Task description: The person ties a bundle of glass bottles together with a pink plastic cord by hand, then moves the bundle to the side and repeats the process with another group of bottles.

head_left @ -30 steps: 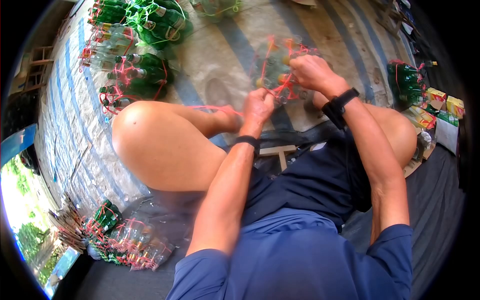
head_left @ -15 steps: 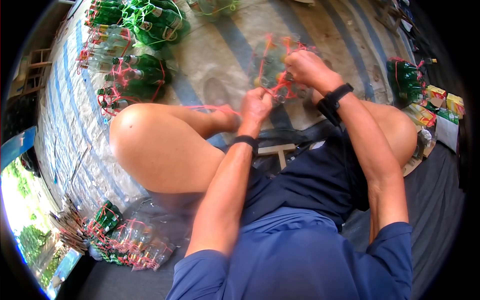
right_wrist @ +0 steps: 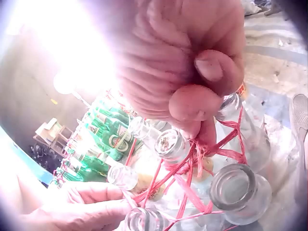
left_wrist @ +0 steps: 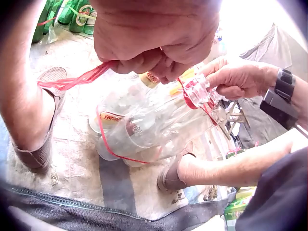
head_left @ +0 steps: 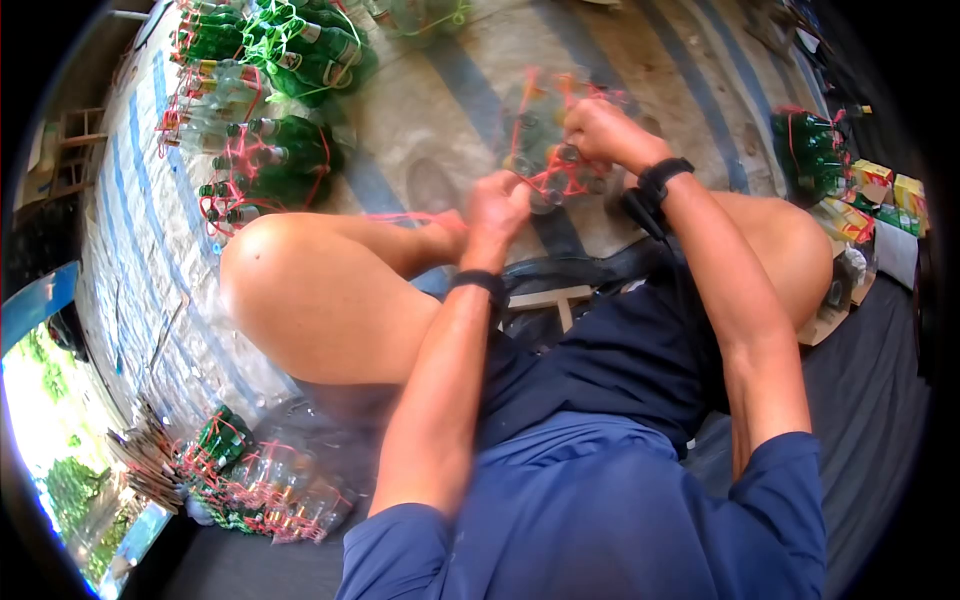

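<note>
Between the person's feet stands a bundle of clear glass bottles (left_wrist: 139, 130), with red plastic twine (right_wrist: 192, 159) wound round and between the necks. The right hand (head_left: 608, 138) pinches the gathered twine between thumb and fingers, right over the bottle mouths. Lower and to the left, the left hand (head_left: 498, 208) grips a strand that runs from the bundle. In the left wrist view a loose length of red twine (left_wrist: 77, 81) trails out of that curled hand toward the ankle. The left fingertips (right_wrist: 113, 195) show beside a bottle neck in the right wrist view.
Tied bundles of green bottles (head_left: 285, 155) and clear bottles (head_left: 215, 105) stand at the left on a striped tarp (head_left: 460, 80). More green bottles (head_left: 812, 155) and yellow cartons (head_left: 872, 185) are at the right. Another bundle (head_left: 285, 490) lies behind the left knee.
The left hand has drawn slightly left, a little away from the bundle. The right hand has shifted a little left and stays at the bottle necks with the twine.
</note>
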Demonstrator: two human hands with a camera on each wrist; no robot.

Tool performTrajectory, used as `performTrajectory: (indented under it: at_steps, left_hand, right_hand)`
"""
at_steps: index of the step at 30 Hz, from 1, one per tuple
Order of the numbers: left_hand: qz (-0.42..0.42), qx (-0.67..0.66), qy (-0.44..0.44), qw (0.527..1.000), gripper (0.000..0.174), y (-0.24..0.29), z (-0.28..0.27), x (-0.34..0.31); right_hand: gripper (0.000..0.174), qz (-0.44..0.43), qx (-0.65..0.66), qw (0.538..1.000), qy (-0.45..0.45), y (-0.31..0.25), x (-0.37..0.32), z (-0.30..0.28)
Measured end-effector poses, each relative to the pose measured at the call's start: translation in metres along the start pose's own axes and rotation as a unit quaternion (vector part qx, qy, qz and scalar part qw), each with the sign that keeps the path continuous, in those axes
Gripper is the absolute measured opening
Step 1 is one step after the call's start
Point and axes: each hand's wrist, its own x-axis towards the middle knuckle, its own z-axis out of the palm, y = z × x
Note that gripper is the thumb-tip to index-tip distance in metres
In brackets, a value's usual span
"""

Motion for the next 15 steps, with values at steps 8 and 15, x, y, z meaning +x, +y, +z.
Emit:
performTrajectory:
  at_steps: [8,15]
  left_hand:
    - [0.151,0.106,0.082,0.979,0.027,-0.034,0.005,0.009]
    - [0.114,0.157,0.118,0.974,0.037,-0.009,-0.007,0.004]
  right_hand:
    - [0.013,-0.041,-0.035,0.997,0.051,0.0,-0.012,0.003]
    - [0.008,-0.113,-0.105,0.97,0.188,0.032,-0.005,0.04]
